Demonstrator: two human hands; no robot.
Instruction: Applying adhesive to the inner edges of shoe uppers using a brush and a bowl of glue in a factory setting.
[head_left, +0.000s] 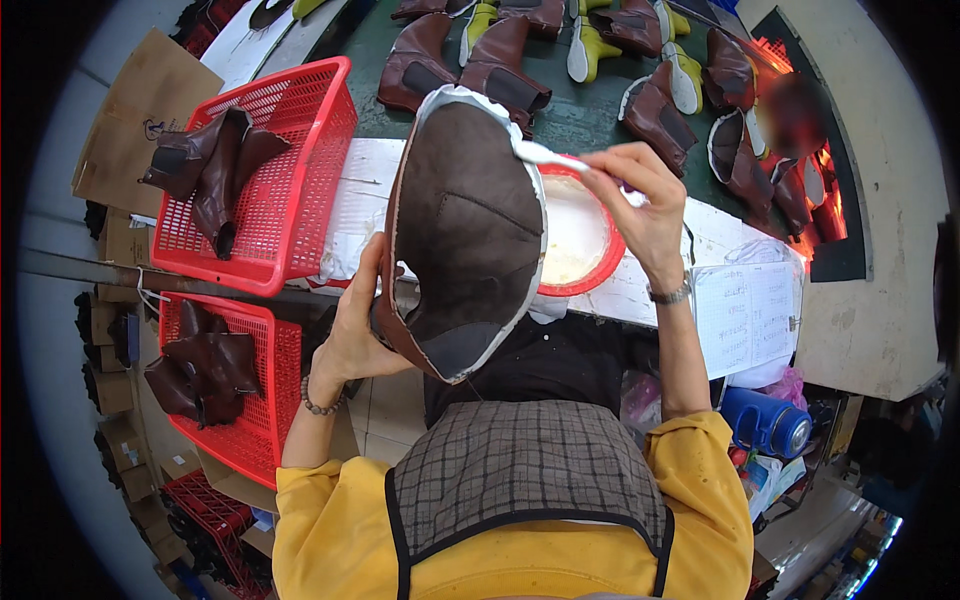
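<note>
A brown leather boot upper (465, 220) is held up in front of me, its inner side and open bottom facing up. White paste coats much of its edge. My left hand (350, 335) is closed around its left side near the lower end. In my right hand (640, 200) is a white-coated brush (545, 155), gripped between thumb and fingers. The brush tip touches the upper's right edge. Behind the upper's right side, a red bowl (613, 262) of white paste stands on the white bench, partly hidden.
Red baskets (318, 170) with boot uppers stand at the left, one above the other. Beyond the bench, a green conveyor belt (575, 110) carries brown boot uppers and yellow-green shoe lasts. An orange-glowing heater opening (825, 215), a notebook (740, 315) and a blue flask (765, 422) are at the right.
</note>
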